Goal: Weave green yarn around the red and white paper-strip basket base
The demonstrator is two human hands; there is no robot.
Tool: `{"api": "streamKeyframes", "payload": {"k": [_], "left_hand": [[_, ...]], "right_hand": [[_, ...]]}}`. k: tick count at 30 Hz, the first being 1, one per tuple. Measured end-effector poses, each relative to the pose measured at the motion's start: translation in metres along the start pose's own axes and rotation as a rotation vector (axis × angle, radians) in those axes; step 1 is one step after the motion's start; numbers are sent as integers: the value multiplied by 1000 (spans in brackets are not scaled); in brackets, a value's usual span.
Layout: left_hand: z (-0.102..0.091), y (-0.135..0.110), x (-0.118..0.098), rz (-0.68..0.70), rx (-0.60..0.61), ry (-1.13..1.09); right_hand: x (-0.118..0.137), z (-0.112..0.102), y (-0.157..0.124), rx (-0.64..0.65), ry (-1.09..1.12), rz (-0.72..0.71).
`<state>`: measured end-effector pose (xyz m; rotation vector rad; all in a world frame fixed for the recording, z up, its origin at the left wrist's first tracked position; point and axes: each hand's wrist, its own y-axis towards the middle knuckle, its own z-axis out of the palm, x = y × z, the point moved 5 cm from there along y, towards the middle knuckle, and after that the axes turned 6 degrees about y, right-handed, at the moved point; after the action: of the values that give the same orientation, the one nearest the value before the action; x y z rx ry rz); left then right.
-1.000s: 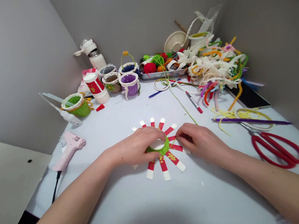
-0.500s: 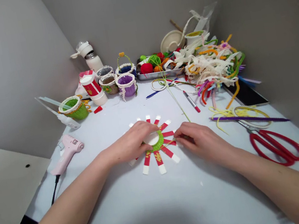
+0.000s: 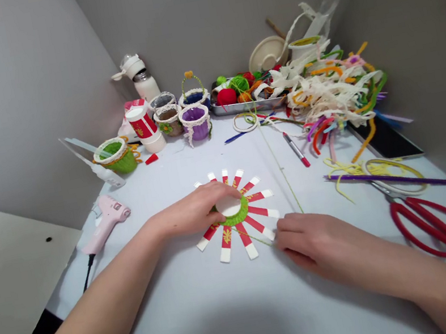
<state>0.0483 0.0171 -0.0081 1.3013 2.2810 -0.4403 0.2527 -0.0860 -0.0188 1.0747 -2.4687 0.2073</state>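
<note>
A paper cup cut into red-and-white strips (image 3: pixel 254 225) lies flat like a sunburst on the white table (image 3: pixel 240 313). Green yarn is woven in a ring (image 3: pixel 238 217) round its white base. My left hand (image 3: pixel 196 209) presses down on the cup base, fingers curled over it. My right hand (image 3: pixel 309 241) sits just right of the strips, pinching the green yarn strand (image 3: pixel 282 171), which runs taut from the ring and away to the tray at the back.
Red scissors (image 3: pixel 436 227) and a purple stick (image 3: pixel 389 179) lie at the right. A pink glue gun (image 3: pixel 105 222) lies at the left. Small decorated cups (image 3: pixel 195 121), a green basket (image 3: pixel 115 157), a bottle (image 3: pixel 140 78), a yarn tray (image 3: pixel 255 105) and pipe cleaners (image 3: pixel 335 95) crowd the back.
My right hand has pulled the yarn down and toward me, from beside the ring to below the strips' right edge. My left hand has stayed on the cup base.
</note>
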Motion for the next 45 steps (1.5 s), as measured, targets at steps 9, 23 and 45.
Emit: {"api": "streamKeyframes", "payload": {"k": [9, 23, 45], "left_hand": [[2, 0, 2, 11, 9, -25], [9, 4, -16, 125, 31, -68], [8, 6, -17, 44, -47, 24]], "right_hand": [[-4, -2, -1, -78, -161, 39], [-45, -9, 21, -353, 137, 319], [-38, -17, 17, -335, 179, 165]]}}
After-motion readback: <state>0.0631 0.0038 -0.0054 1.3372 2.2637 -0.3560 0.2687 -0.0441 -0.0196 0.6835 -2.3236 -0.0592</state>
